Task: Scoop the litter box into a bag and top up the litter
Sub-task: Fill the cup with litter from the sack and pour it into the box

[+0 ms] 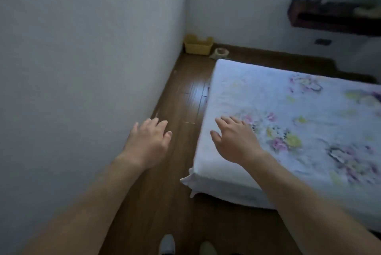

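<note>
A yellow plastic box (198,46), likely the litter box, stands in the far corner of the room against the left wall. Beside it on the floor sits a small pale bag or pouch (221,53) with its top open. My left hand (147,144) is stretched out in front of me over the wooden floor, fingers apart and holding nothing. My right hand (235,141) hovers over the near corner of the bed, fingers spread and empty too. Both hands are far from the yellow box.
A narrow strip of wooden floor (181,114) runs between the white wall (82,69) on the left and a bed with a flowered sheet (299,126) on the right. A dark shelf (329,17) hangs on the far right wall under a window.
</note>
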